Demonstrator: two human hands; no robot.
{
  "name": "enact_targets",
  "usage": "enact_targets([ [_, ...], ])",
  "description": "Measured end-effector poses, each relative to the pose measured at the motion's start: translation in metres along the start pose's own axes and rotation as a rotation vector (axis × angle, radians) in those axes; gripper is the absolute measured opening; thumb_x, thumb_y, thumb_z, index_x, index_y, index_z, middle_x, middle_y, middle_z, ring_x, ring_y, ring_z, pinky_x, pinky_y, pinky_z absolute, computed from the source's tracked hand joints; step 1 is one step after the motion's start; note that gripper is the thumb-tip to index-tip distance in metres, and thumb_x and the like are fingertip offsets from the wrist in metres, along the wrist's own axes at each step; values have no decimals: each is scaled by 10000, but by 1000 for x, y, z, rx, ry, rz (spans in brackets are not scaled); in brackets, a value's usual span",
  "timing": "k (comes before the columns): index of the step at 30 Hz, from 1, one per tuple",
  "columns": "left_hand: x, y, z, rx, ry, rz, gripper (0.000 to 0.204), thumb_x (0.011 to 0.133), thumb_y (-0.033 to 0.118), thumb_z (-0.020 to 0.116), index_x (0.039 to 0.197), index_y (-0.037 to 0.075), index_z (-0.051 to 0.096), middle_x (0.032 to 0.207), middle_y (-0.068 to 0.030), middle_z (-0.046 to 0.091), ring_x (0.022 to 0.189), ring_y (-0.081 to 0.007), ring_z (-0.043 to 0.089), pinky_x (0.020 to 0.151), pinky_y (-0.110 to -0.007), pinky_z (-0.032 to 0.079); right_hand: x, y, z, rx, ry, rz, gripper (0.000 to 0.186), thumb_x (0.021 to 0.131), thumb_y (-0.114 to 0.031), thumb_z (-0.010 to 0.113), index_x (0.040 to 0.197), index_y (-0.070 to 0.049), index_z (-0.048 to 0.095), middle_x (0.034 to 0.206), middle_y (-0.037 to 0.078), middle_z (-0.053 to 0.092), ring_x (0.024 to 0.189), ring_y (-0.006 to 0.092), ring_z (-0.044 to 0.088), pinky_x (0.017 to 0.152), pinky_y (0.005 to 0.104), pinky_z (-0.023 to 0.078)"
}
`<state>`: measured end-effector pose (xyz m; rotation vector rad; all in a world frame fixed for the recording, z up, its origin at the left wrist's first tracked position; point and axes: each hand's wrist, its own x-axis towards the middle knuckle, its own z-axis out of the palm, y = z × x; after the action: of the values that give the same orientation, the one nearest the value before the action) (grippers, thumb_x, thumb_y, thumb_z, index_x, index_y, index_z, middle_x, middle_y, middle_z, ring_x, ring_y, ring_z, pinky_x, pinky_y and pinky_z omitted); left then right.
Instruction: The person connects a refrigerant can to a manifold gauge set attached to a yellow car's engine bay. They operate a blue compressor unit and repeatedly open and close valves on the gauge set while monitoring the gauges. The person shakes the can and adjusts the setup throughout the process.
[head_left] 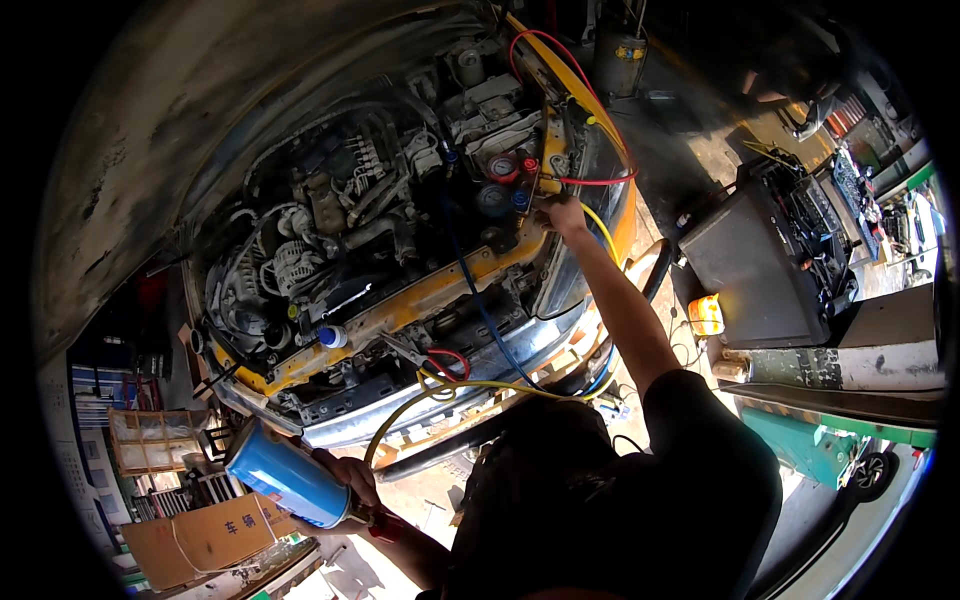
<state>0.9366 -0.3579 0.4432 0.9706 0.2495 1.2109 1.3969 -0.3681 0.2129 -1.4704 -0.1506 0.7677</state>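
Note:
My left hand (pixel 355 480) grips a light blue canister (pixel 285 470) at the lower left, with a red fitting at its lower end and a yellow hose (pixel 400 410) beside it. My right hand (pixel 562 214) reaches over the car's front right corner, fingers closed on a gauge manifold (pixel 505 185) with red and blue knobs. Red (pixel 590 183), blue (pixel 470 290) and yellow hoses run from about the gauges across the yellow front of the engine bay (pixel 340 220). A small bottle with a blue cap (pixel 332 337) stands on the front edge.
The raised hood (pixel 120 190) fills the upper left. At right are a dark cart (pixel 750 260) with tools, an orange bucket (pixel 705 314) and a green object (pixel 785 440). Cardboard (pixel 180 550) and shelving lie at lower left. A dark cylinder (pixel 620 65) stands behind the car.

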Motion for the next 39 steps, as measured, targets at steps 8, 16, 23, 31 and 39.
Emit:
enact_targets([
  [8, -92, -25, -45, 51, 421, -260, 942, 606, 615, 626, 1273, 6, 361, 897, -161, 601, 666, -214, 630, 505, -263, 497, 73, -9, -25, -7, -70, 214, 104, 764, -11, 605, 765, 93, 606, 652, 192, 611, 470, 246, 604, 340, 301, 448],
  [16, -70, -37, -14, 41, 423, -244, 904, 632, 630, 599, 1153, -80, 394, 638, -143, 548, 318, -161, 458, 289, -225, 352, 87, -1, -38, -160, -167, 161, 97, 776, -18, 613, 864, 22, 609, 618, 126, 620, 436, 175, 587, 309, 243, 374],
  [23, -70, -44, 3, -435, 1029, -143, 905, 620, 486, 678, 1307, 6, 336, 1074, -171, 578, 840, -233, 629, 612, -310, 528, 80, -3, -34, -102, -131, 167, 137, 779, -46, 641, 896, 21, 621, 674, 131, 640, 456, 178, 598, 316, 235, 385],
  [31, -86, -41, -27, -369, 384, -294, 864, 618, 410, 699, 1317, 33, 357, 1201, -145, 529, 1072, -242, 554, 861, -335, 487, 81, -3, -36, -93, -111, 200, 121, 766, -33, 637, 875, 18, 626, 681, 159, 651, 483, 200, 625, 298, 239, 366],
  [39, -86, -38, -30, -366, 404, -303, 855, 650, 369, 680, 1342, 25, 314, 1263, -159, 483, 1137, -248, 524, 978, -339, 446, 80, -12, -33, -127, -114, 259, 119, 795, -57, 617, 849, 49, 619, 671, 151, 637, 442, 179, 585, 315, 247, 377],
])
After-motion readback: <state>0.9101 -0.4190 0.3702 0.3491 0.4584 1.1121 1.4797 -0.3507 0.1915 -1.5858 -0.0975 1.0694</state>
